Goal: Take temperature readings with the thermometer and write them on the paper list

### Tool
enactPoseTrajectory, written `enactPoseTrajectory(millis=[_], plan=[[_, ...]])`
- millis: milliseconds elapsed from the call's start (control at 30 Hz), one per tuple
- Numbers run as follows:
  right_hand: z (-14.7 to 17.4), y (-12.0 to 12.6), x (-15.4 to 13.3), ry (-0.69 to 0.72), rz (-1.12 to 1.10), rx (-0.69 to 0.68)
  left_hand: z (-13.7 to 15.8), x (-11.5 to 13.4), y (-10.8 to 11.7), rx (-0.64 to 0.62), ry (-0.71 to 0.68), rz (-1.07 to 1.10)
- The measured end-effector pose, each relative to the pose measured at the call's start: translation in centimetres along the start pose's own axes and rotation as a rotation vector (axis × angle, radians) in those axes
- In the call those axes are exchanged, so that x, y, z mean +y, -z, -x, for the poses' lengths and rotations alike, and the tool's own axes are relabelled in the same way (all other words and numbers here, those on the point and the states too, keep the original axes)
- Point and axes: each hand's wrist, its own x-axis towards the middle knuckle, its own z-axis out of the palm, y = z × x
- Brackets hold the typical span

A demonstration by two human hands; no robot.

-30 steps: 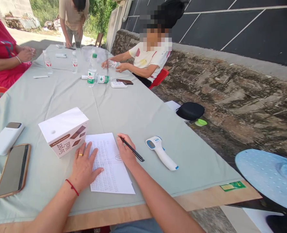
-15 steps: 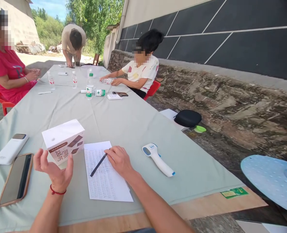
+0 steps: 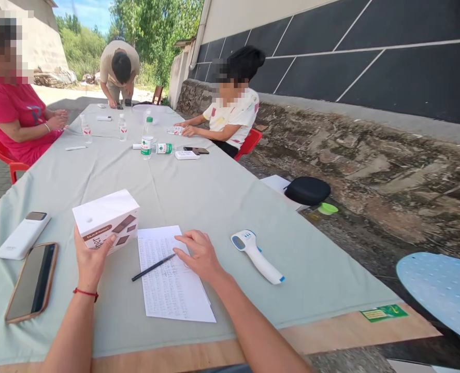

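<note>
the left hand [image 3: 89,258] has its thumb and fingers clamped on the near side of a white box [image 3: 106,218] with brown print, which stands on the pale green tablecloth [image 3: 199,191] near the table's front edge, at about 10 o'clock from the sheet of paper. the right hand [image 3: 199,255] lies flat on the handwritten paper [image 3: 171,282], fingers apart and slightly spread, pressing the sheet's upper right part and gripping nothing. a black pen [image 3: 154,267] lies loose across the paper's left side, slanting from about 8 o'clock up to 2 o'clock, its upper end just beside the right hand's fingertips; whether they touch it is not clear. at 3 o'clock from the right hand a white infrared thermometer [image 3: 256,255] with a blue tip rests on the cloth, near but apart. at 9 o'clock from the left hand a phone [image 3: 31,282] in a brown case lies face up, and just beyond it at 11 o'clock sits a white power bank [image 3: 23,235]. farther up the table, toward 12 o'clock, stand water bottles [image 3: 147,138] with green labels. a person in a red top [image 3: 12,116] sits at the left side, another in a white patterned shirt [image 3: 233,111] sits at the right, and a third [image 3: 119,67] bends over the far end.
</note>
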Motion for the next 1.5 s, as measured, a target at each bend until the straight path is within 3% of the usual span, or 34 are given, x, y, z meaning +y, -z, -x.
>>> enactPoseTrajectory(millis=[100,167,300,433,633,700,767,933,1067,1133,1267,1367,1500], plan=[[0.1,1.6,2.4,-0.276,0.173,0.074,0.2,-0.6,0.1,0.085,-0.005,-0.074],[0.5,3.2,3.7,-0.521,0.368,0.047,0.3,-0.9,0.2,0.151,0.022,-0.094],[1.7,6.4,5.2,-0.972,0.6,-0.196,0.3,-0.9,0.5,0.147,0.179,-0.038],[2.4,8.1,5.9,-1.155,0.603,-0.449,0.4,-0.8,0.5,0.055,0.309,0.11],[2.7,8.6,6.6,-1.178,0.637,-0.477,0.5,-1.0,0.5,0.076,0.256,0.106],[2.6,8.3,6.5,-1.141,0.612,-0.49,0.5,-0.9,0.4,0.081,0.202,0.062],[2.1,7.5,5.9,-1.054,0.551,-0.418,0.6,-0.9,0.2,0.04,0.141,-0.013],[-0.7,4.2,1.9,-0.805,0.014,-0.015,1.6,-1.5,-1.0,-0.066,0.012,-0.063],[-3.8,2.5,-2.6,-0.77,-0.368,0.042,1.4,-2.1,-2.0,-0.122,0.094,0.05],[-5.5,2.2,-4.7,-0.683,-0.523,0.089,0.6,-2.0,-2.6,-0.147,0.149,0.058],[-8.7,2.4,-7.9,-0.502,-0.702,-0.033,-1.2,-1.8,-3.9,-0.159,0.211,0.066],[-10.0,2.8,-9.2,-0.472,-0.612,-0.128,-1.5,-2.2,-4.4,-0.18,0.114,0.06],[-10.1,3.1,-9.4,-0.466,-0.531,-0.12,-1.3,-2.9,-4.5,-0.236,0.041,0.053]])
